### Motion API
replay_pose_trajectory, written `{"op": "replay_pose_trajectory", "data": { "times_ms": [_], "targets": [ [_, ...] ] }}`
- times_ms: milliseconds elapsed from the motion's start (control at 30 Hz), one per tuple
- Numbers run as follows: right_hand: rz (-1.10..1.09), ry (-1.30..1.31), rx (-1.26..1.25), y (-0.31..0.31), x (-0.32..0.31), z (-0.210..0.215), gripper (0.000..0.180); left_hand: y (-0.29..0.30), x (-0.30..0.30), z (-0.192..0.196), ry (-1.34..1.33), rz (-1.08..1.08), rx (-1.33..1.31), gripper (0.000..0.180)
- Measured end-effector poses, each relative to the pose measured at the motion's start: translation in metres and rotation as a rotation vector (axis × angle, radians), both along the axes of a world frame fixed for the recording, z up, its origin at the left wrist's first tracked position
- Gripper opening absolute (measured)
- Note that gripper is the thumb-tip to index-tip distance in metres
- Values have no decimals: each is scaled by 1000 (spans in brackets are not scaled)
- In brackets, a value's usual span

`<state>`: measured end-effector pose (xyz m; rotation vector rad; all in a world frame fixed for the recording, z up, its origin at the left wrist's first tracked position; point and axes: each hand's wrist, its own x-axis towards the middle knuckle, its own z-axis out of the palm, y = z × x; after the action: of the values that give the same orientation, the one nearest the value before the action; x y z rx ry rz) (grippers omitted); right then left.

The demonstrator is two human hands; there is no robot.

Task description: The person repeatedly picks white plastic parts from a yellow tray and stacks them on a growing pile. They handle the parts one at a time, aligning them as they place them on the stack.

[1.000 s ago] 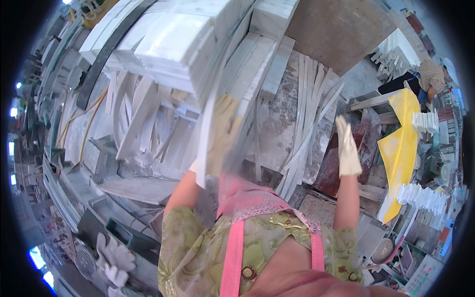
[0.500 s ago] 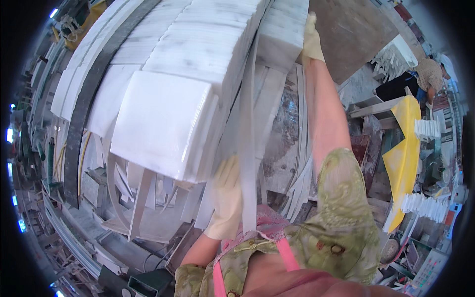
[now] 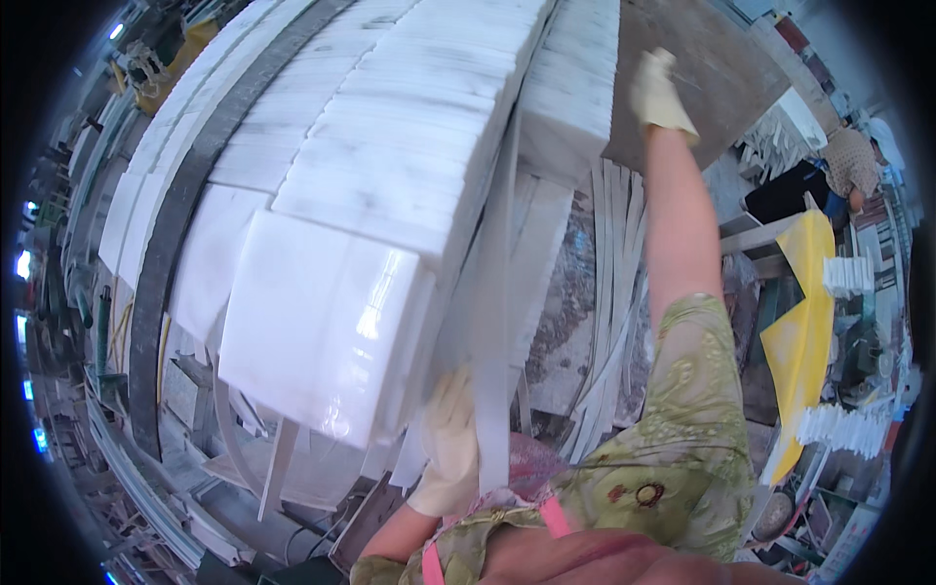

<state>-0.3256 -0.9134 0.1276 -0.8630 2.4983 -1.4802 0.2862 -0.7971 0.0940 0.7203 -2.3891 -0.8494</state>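
Note:
A long pack of white, grey-veined stone tiles [image 3: 409, 117] stands on edge before me, with a glossy white tile [image 3: 307, 322] facing me at its near end. My left hand [image 3: 450, 444], in a cream glove, is beside the near right corner of the pack, fingers stretched upward next to a pale upright strip [image 3: 493, 390]. Whether it touches the tiles cannot be made out. Far out on my extended arm, my gloved right hand [image 3: 659, 96] hangs in front of a brown board [image 3: 707, 68], apart from the tiles. Motion smears its fingers.
A dark beam [image 3: 185, 205] runs along the left of the tiles. Long thin strips [image 3: 614, 244] lie to the right. Yellow sheeting [image 3: 804, 331] covers part of a frame beside stacked white pieces [image 3: 843, 429]. Another person [image 3: 843, 171] bends over at far right.
My right hand has moved right, away from the far edge of the tiles. The tile pack and my left hand sit lower in the view.

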Motion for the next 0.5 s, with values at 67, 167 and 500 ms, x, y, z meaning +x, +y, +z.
{"op": "replay_pose_trajectory", "data": {
  "times_ms": [67, 167, 500],
  "targets": [
    [71, -211, -220, -38, 13, 11, 66, -2, -1, 0, 13, -9, 6, 39],
    [190, -290, -275, -42, 37, 24, 72, -1, -6, 8, -25, -37, 0, 48],
    [-55, -336, -509, 21, 5, 28, 81, -6, -13, 38, -30, -105, -81, 49]
  ]
}}
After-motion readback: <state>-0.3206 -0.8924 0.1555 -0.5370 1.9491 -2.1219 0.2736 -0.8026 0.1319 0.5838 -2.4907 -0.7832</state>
